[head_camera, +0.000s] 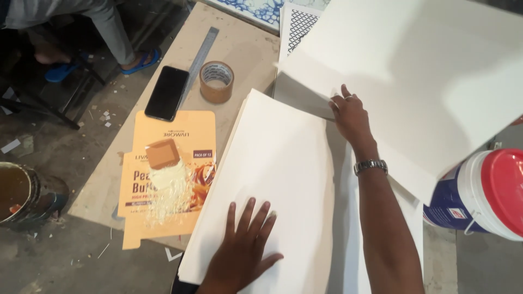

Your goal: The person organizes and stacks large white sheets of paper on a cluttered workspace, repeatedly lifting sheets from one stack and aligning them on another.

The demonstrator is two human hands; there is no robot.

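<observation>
My left hand lies flat, fingers spread, on a stack of large white sheets at the table's near side. My right hand, with a metal watch on its wrist, reaches forward and grips the edge of a big white sheet that is lifted and tilted up to the right. Under that raised sheet more white sheets show.
A flattened orange carton smeared with pale glue and a small brown spreader lies at the left. Beyond it are a black phone, a roll of brown tape and a steel ruler. A white bucket with a red lid stands right; a tin sits on the floor left.
</observation>
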